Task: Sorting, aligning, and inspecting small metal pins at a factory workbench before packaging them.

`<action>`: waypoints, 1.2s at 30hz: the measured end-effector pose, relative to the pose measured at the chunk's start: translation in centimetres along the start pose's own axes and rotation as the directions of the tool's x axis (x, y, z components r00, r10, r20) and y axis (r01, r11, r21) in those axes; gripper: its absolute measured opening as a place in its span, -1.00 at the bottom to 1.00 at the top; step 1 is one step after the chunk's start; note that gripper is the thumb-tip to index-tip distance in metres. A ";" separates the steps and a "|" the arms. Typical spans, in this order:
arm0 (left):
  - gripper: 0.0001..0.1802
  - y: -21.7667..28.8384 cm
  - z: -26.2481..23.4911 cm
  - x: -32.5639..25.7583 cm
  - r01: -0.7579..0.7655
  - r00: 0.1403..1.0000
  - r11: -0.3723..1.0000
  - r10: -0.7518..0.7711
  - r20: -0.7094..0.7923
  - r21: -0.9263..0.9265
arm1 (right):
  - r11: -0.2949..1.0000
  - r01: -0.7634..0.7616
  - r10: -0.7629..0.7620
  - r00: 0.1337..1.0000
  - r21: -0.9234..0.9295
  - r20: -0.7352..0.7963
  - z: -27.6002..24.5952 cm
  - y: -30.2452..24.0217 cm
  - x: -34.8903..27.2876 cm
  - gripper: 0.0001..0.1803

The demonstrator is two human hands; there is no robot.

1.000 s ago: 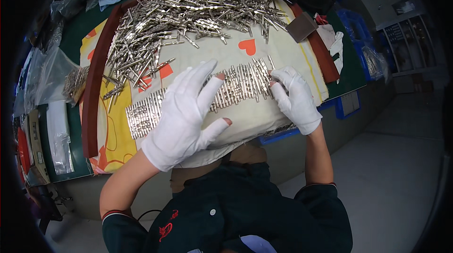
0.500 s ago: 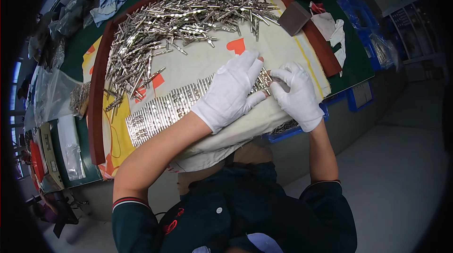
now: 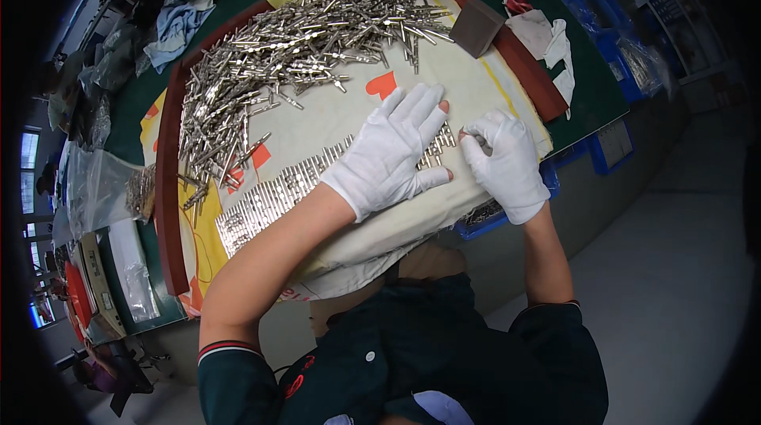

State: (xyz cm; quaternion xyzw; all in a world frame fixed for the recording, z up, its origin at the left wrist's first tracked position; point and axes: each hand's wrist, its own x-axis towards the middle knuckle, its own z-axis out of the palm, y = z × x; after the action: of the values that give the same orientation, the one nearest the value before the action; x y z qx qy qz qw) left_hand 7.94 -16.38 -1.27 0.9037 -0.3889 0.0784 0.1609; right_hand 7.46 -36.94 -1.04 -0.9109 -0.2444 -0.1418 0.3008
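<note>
A long, neat row of slim silver metal pins [image 3: 269, 201] lies side by side on a pale cloth [image 3: 317, 116]. My left hand [image 3: 388, 155], in a white glove with bare thumb and finger tips, rests flat across the row near its right end, fingers stretched and thumb spread. Just beyond that end is my right hand [image 3: 507, 167], gloved likewise, its fingers curled to the thumb. Whatever it may hold is hidden. Farther back, a loose heap of similar metal pins [image 3: 309, 40] covers the cloth.
Reddish-brown wooden bars [image 3: 168, 187] border the cloth at left, back and right. A dark brown block [image 3: 476, 27] stands by the right bar. White gloves [image 3: 560, 64] lie on the green table [image 3: 594, 112]. Clear plastic bags [image 3: 99, 187] sit at the left.
My right hand has drawn a little away from the row's right end, its fingers curling in. My left hand's fingers have spread flatter over the pins. The whole view has shifted slightly.
</note>
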 end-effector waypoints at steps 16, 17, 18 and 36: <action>-0.28 1.4 0.0 1.0 0.174 0.974 0.984 -0.177 -0.143 -0.039 | 0.998 -0.031 0.032 0.999 -0.062 0.010 -1.0 -0.6 -1.1 -0.94; -0.24 1.3 0.0 0.9 0.164 0.977 0.985 -0.170 -0.128 -0.057 | 0.997 0.022 -0.021 1.000 -0.079 0.012 -0.7 -0.8 -1.1 -0.94; -0.21 1.2 0.0 0.7 0.155 0.980 0.985 -0.163 -0.113 -0.074 | 0.993 0.076 -0.074 0.997 -0.095 0.015 -0.5 -0.9 -1.1 -0.93; 0.03 0.7 -3.1 -3.8 0.070 0.992 0.998 -0.069 0.105 -0.003 | 0.972 0.205 -0.189 0.971 -0.111 0.146 -0.9 -0.8 -0.1 -0.37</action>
State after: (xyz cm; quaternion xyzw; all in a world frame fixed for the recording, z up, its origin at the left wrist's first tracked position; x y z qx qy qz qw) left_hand 4.82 -13.18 0.73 0.9191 -0.3653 0.0239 0.1458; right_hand 6.84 -37.02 -0.02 -0.9065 -0.3441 -0.1246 0.2105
